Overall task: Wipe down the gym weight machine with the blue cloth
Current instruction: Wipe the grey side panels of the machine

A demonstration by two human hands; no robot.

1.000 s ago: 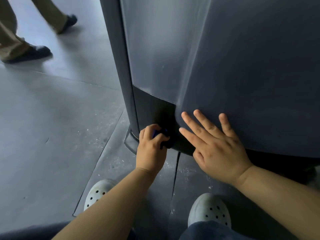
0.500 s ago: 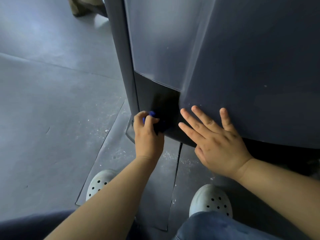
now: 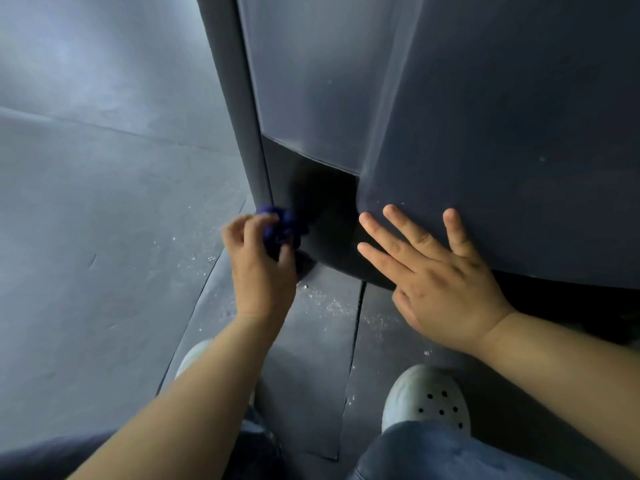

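Both our bare forearms reach forward and down. Our left hand [image 3: 259,268] is curled, fingers and thumb bunched round the blue cloth [image 3: 285,225], its back toward us. Our right hand [image 3: 446,289] lies open, fingers straight and spread, pointing up and left, palm flat against the weight machine [image 3: 502,133].

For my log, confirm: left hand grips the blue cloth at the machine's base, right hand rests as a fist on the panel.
No fist: in the head view the right hand lies open, fingers straight, on the panel. The left hand grips the cloth.
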